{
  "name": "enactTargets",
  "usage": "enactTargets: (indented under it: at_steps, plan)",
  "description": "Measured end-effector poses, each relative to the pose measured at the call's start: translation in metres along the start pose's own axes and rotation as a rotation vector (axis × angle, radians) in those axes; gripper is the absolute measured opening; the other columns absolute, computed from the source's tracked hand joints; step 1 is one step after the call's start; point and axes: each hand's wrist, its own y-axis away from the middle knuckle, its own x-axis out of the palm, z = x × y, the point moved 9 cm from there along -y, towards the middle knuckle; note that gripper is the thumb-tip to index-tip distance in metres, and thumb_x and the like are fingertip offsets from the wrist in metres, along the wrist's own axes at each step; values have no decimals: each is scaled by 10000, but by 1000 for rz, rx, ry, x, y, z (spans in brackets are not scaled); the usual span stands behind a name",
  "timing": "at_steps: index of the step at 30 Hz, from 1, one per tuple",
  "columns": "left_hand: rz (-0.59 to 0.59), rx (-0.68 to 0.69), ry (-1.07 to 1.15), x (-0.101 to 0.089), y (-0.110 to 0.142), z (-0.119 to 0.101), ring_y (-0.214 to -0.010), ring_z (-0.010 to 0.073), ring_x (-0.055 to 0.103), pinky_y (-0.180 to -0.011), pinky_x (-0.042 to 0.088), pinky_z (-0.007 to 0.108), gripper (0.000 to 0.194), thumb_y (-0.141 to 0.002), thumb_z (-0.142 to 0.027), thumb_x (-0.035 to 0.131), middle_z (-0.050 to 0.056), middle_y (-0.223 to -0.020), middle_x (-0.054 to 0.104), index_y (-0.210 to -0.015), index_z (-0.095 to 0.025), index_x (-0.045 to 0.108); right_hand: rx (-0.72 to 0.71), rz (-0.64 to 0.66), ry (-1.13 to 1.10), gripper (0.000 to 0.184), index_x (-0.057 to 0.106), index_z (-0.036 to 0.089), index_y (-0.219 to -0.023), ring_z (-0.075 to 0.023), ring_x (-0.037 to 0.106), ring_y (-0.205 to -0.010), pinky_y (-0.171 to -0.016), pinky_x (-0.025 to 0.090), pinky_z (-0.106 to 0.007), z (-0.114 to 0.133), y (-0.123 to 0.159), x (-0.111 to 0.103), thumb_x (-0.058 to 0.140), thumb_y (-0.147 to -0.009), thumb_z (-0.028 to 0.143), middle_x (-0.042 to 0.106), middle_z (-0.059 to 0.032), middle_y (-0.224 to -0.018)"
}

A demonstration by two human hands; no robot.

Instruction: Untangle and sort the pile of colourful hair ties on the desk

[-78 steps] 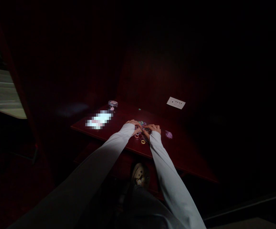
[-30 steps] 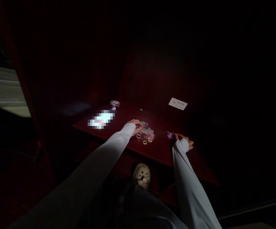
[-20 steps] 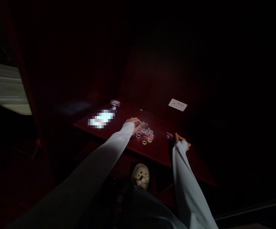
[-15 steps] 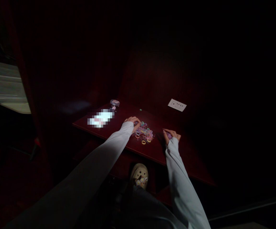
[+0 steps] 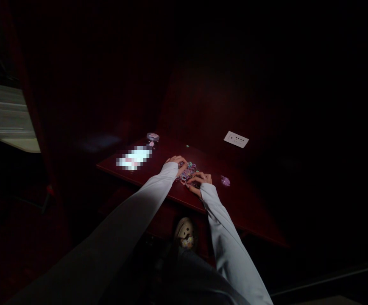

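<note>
A loose pile of small coloured elastic bands (image 5: 189,168) lies on a dark red table (image 5: 250,212). My left hand (image 5: 177,162) rests at the pile's left edge with its fingers curled. My right hand (image 5: 199,180) lies on the pile's right side, fingers bent down among the bands. What either hand pinches is too small and dark to make out. A small heap of purple bands (image 5: 225,181) sits apart, to the right of my right hand. Both arms wear long pale sleeves.
A bright blurred rectangle (image 5: 134,157) lies at the table's left. Behind it stands a small round lidded jar (image 5: 152,137). One green band (image 5: 187,146) lies alone farther back. A white socket plate (image 5: 235,139) sits at the back right. A shoe (image 5: 185,233) shows under the table's edge.
My right hand has moved left from beside the purple heap back onto the coloured pile. The purple heap stays where it was. My left hand has hardly shifted.
</note>
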Motion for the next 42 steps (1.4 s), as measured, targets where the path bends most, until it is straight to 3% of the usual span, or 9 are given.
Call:
enactTargets:
  at_steps: [8, 13, 19, 24, 27, 29, 36, 42]
  plan:
    - [-25, -6, 11, -3, 0, 0, -992, 199, 645, -971, 474, 328, 157, -930, -197, 610, 14, -1035, 761, -870, -249, 747, 62, 24, -49, 134, 843, 348, -868, -293, 527, -1217, -1089, 411, -473, -8, -4, 6, 785, -895, 465, 740, -21, -1255]
    - [-17, -9, 17, -1, 0, 0, -1004, 201, 656, -974, 471, 324, 147, -917, -182, 625, 15, -1039, 762, -873, -243, 751, 79, -39, -128, 222, 842, 324, -839, -298, 540, -1200, -1080, 408, -470, -15, -4, 3, 772, -897, 526, 757, -48, -1167]
    - [-24, -1, 6, -2, 1, -2, -1034, 209, 662, -975, 469, 336, 158, -932, -187, 615, 19, -1049, 767, -889, -243, 757, 89, -207, -230, 309, 820, 264, -812, -294, 552, -1148, -1049, 417, -454, -23, -3, -9, 766, -876, 561, 759, -81, -1031]
    - [-33, 9, 21, -4, 2, -2, -1000, 203, 658, -962, 473, 333, 166, -915, -167, 614, 14, -1031, 763, -887, -247, 757, 99, -513, -207, 449, 779, 223, -827, -280, 557, -1048, -995, 453, -473, -43, 6, -43, 645, -933, 638, 726, -93, -976]
    - [-43, 12, 24, -6, 3, -2, -991, 204, 654, -954, 475, 330, 169, -919, -172, 611, 17, -1013, 758, -881, -248, 757, 189, -662, -162, 519, 749, 217, -807, -281, 524, -996, -946, 465, -500, -68, 15, -64, 608, -916, 704, 699, -104, -951]
    - [-38, 14, 22, -6, 4, -2, -987, 204, 653, -955, 473, 330, 168, -918, -170, 613, 18, -1009, 757, -879, -248, 756, 248, -694, -134, 537, 737, 212, -788, -288, 507, -998, -944, 457, -511, -85, 20, -73, 613, -893, 724, 684, -116, -942]
    - [-40, 14, 30, -6, 3, 1, -981, 199, 647, -962, 466, 332, 171, -932, -169, 602, 19, -1009, 755, -884, -243, 748, 662, -656, -1, 459, 747, 202, -805, -324, 501, -1092, -1017, 386, -492, -156, 51, -103, 667, -825, 654, 688, -136, -989]
    - [-35, 7, 42, -7, 3, 1, -975, 196, 645, -954, 465, 329, 169, -927, -165, 606, 19, -1015, 754, -868, -240, 745, 891, -630, -53, 475, 737, 213, -758, -323, 523, -1078, -996, 428, -428, -195, 67, -108, 632, -803, 675, 636, -93, -745]
